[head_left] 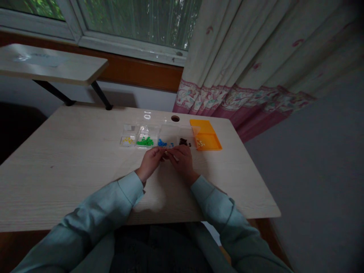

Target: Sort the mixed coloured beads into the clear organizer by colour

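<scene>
My left hand [152, 160] and my right hand [181, 159] meet over the table, fingers pinched together fingertip to fingertip. Whatever lies between the fingertips is too small to make out. Just beyond them stand clear plastic boxes [159, 129] in a row. Small yellow pieces [129, 140] lie in the leftmost one, green pieces [145, 141] in the one beside it. Blue pieces [162, 142] and dark brown pieces [183, 141] sit further right, partly behind my hands. Cream-coloured pieces [200, 143] rest at the left edge of an orange tray [212, 142].
The pale wooden table [85, 167] has a round cable hole [175, 118] near its back edge. A raised shelf [51, 64] on black legs stands at the back left. A patterned curtain [227, 76] hangs behind the right corner, beside a window [136, 22].
</scene>
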Tool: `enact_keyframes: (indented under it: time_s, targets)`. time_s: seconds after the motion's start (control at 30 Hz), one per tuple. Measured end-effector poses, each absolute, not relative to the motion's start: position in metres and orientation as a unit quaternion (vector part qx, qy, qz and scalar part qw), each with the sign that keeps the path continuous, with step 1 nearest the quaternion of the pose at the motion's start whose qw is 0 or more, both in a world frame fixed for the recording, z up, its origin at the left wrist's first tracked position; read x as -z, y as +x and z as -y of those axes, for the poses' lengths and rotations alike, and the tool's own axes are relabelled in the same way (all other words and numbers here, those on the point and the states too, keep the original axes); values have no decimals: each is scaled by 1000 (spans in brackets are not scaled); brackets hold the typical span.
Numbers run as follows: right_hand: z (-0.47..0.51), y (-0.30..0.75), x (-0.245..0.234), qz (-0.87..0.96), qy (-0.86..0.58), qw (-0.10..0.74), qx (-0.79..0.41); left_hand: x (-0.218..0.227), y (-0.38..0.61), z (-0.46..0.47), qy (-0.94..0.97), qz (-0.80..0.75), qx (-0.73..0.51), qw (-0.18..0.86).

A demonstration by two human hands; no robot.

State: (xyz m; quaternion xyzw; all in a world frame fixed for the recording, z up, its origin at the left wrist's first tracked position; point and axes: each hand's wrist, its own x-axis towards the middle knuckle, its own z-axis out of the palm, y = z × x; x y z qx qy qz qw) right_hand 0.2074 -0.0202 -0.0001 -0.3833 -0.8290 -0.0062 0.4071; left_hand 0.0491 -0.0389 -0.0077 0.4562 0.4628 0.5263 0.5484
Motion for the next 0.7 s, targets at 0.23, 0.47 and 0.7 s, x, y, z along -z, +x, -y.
enact_keyframes:
  time_s: [0.23, 0.47, 0.7]
  targets:
    - [-5, 240, -10, 763, -482, 427, 62, 10, 51, 41, 540, -447, -489, 519]
    - [-44, 305, 8, 623, -686, 370, 70, 11, 49, 42, 562, -450, -478, 503]
    - [-48, 317, 21, 607, -705, 362, 60, 9, 44, 43, 573, -447, -470, 501]
